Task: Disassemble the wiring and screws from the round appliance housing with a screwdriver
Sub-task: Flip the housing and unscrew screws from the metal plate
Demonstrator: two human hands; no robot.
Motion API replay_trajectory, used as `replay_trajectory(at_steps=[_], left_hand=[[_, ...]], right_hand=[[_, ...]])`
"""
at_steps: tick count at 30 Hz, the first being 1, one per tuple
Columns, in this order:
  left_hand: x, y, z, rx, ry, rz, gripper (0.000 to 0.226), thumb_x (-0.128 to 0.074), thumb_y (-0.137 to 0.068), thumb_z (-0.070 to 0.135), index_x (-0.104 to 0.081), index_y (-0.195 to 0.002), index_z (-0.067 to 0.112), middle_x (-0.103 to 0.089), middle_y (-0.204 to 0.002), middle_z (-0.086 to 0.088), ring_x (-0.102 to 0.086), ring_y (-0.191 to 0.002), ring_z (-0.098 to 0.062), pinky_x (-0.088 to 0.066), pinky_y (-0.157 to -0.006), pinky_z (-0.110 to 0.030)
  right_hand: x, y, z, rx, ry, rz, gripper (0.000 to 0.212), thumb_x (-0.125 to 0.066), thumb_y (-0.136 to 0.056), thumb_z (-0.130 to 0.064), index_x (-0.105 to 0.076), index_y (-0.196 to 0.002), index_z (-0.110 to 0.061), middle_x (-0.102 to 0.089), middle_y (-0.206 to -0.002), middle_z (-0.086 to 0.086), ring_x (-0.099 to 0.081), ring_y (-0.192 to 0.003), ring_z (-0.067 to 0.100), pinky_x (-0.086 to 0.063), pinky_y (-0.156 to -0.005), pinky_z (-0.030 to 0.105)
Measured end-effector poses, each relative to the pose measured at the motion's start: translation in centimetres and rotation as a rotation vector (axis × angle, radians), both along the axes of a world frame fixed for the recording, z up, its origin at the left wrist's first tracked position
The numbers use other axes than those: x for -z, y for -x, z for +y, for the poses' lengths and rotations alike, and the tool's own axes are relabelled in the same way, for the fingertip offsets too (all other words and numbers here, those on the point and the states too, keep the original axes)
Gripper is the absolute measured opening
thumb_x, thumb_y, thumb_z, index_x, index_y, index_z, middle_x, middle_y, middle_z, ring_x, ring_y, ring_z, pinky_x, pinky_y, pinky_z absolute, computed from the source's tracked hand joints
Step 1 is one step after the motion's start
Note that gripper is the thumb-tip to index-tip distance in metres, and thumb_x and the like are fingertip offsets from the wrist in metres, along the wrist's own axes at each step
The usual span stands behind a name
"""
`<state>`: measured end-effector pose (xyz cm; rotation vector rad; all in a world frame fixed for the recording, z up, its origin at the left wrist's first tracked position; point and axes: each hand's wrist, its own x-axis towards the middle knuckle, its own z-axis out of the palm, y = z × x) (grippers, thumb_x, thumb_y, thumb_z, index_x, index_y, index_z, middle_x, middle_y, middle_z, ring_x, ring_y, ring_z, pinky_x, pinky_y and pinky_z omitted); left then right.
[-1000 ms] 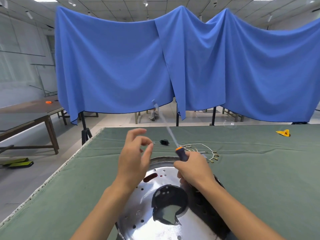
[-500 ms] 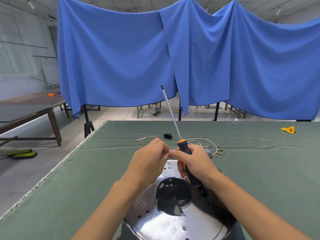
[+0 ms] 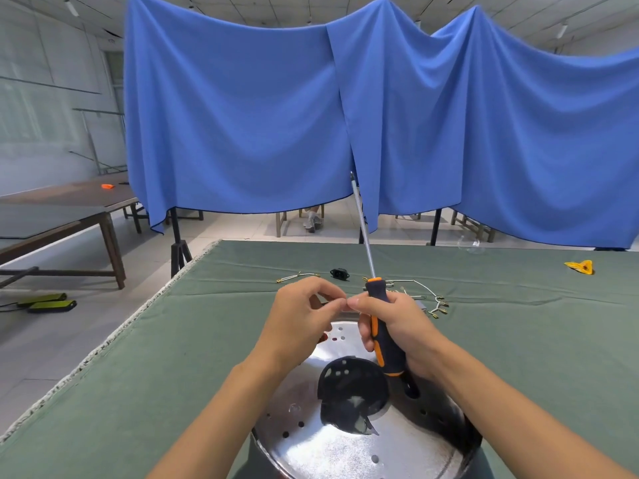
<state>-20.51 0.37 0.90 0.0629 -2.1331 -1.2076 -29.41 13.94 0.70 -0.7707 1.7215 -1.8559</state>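
A round shiny metal housing [image 3: 332, 447] with small holes and a dark central opening lies on the green table at the near edge. My right hand [image 3: 397, 326] grips a black-and-orange screwdriver [image 3: 382, 319] above it, shaft pointing up and away. My left hand [image 3: 304, 312] is raised beside it, its fingertips pinched together and touching the right thumb; whatever small thing they pinch is too small to make out. Loose white wires with brass terminals [image 3: 428, 299] lie just beyond the housing.
A small black socket part [image 3: 339, 273] and a short wire [image 3: 297, 276] lie further back on the green cloth [image 3: 173, 357]. A yellow piece [image 3: 581, 266] sits far right. Blue drapes hang behind the table; wooden tables stand at left.
My left hand has closed from a loose open pinch and moved right to meet the right hand. The screwdriver has been raised more upright.
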Motion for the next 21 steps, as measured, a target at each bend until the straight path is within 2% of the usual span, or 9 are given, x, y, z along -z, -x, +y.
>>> replay_trajectory(at_steps=[4, 9, 12, 16, 21], left_hand=[[-0.5, 0.1, -0.1, 0.084, -0.252, -0.037, 0.012, -0.067, -0.084, 0.005, -0.07, -0.076, 0.012, -0.062, -0.053, 0.007, -0.056, -0.049, -0.011, -0.05, -0.045, -0.027], [-0.7, -0.2, -0.3, 0.157, -0.388, -0.042, 0.009, -0.066, -0.084, 0.003, -0.073, -0.079, 0.007, -0.065, -0.061, -0.001, -0.056, -0.054, -0.013, -0.053, -0.05, -0.03], [-0.7, -0.2, -0.3, 0.197, -0.457, -0.056, 0.008, -0.066, -0.085, 0.003, -0.071, -0.079, 0.003, -0.063, -0.061, -0.004, -0.056, -0.053, -0.013, -0.052, -0.049, -0.029], [-1.0, -0.2, -1.4, 0.115, -0.516, 0.002, 0.005, -0.066, -0.083, -0.001, -0.067, -0.078, 0.0, -0.061, -0.067, -0.012, -0.051, -0.048, -0.015, -0.046, -0.042, -0.024], [0.0, -0.2, -6.5, -0.15, -0.407, -0.038, 0.006, -0.067, -0.085, 0.005, -0.068, -0.079, 0.003, -0.058, -0.064, -0.003, -0.052, -0.055, -0.011, -0.05, -0.048, -0.021]], right_hand=[[0.0, -0.1, -0.2, -0.014, 0.038, -0.014, 0.01, -0.069, -0.084, -0.016, -0.067, -0.085, -0.006, -0.052, -0.048, 0.007, -0.046, -0.038, 0.018, -0.041, -0.042, 0.022], [0.0, -0.1, -0.3, -0.027, 0.022, 0.005, 0.03, -0.075, -0.068, -0.031, -0.067, -0.084, -0.007, -0.051, -0.048, 0.006, -0.046, -0.04, 0.018, -0.041, -0.044, 0.023], [0.1, -0.2, -0.3, -0.029, 0.016, 0.013, 0.036, -0.074, -0.069, -0.034, -0.067, -0.087, -0.004, -0.051, -0.049, 0.005, -0.046, -0.039, 0.017, -0.041, -0.043, 0.022], [0.4, -0.4, -0.3, 0.007, -0.064, 0.056, 0.027, -0.071, -0.082, -0.029, -0.065, -0.084, -0.003, -0.053, -0.049, 0.005, -0.048, -0.038, 0.016, -0.041, -0.042, 0.021], [0.6, -0.4, 0.1, -0.022, -0.173, 0.104, 0.023, -0.068, -0.088, -0.028, -0.066, -0.085, -0.004, -0.057, -0.051, 0.004, -0.051, -0.04, 0.015, -0.044, -0.046, 0.02]])
